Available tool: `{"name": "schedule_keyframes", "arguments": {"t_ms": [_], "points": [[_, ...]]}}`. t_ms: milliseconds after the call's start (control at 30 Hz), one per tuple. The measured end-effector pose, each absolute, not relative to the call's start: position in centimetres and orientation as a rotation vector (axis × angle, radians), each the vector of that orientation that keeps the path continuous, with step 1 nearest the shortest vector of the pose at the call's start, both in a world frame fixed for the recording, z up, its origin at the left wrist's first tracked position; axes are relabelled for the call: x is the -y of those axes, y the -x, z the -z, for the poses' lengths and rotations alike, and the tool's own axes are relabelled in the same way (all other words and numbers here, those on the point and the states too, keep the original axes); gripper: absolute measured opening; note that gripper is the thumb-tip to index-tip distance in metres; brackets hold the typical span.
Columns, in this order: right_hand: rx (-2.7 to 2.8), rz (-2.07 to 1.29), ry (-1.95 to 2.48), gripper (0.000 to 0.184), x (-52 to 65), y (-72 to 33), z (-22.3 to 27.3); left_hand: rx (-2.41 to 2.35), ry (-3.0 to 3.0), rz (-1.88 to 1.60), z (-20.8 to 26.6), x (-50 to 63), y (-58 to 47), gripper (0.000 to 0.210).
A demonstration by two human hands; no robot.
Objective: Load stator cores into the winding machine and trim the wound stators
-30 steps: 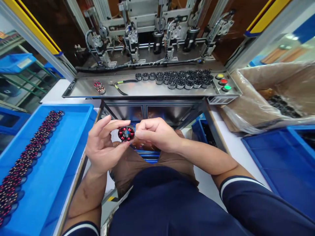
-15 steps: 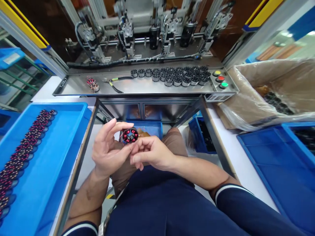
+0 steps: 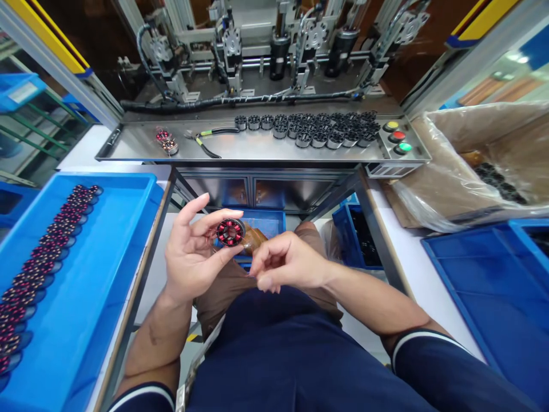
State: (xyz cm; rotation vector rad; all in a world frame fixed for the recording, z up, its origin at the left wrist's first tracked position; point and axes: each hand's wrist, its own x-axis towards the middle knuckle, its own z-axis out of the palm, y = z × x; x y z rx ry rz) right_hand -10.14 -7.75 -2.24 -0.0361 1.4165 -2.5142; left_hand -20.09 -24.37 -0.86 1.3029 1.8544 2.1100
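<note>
My left hand holds a round motor stator by its rim, between the thumb and fingers. Red windings fill its black slots, and thin loose wire ends stick out on its left side. Lower and to the right, my right hand is closed in a pinch, apart from the stator. A thin wire shows faintly at its fingertips. On the metal ledge ahead lie a wound stator pair and cutting pliers with black and green handles.
Several unwound black stators stand in rows on the ledge, beside yellow, red and green buttons. A blue tray with wound stators is at left. A lined carton and blue bins stand at right.
My right hand has moved right, away from the stator. The left hand has raised the stator slightly and its centre opening now shows. The view has shifted a little.
</note>
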Motion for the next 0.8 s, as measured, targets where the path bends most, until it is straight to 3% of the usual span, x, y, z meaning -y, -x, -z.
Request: {"name": "schedule_keyframes", "arguments": {"t_ms": [200, 500, 733, 800], "points": [[-1.740, 2.492, -0.100, 0.041, 5.9, 11.5, -0.4, -1.654, -1.290, -1.975, 1.0, 24.3, 19.6, 0.074], [-1.637, 2.547, 0.022, 0.041, 7.1, 10.6, 0.5, -1.442, -1.067, -2.116, 2.4, 23.3, 19.5, 0.078], [-1.910, 2.081, 0.171, 0.042, 4.8, 9.7, 1.0, -1.346, -1.040, -2.175, 2.5, 23.6, 20.2, 0.070], [-2.044, 2.116, 0.088, 0.046, 4.0, 9.7, -0.1, -1.401, -1.085, -2.153, 2.3, 23.6, 20.1, 0.069]]}}
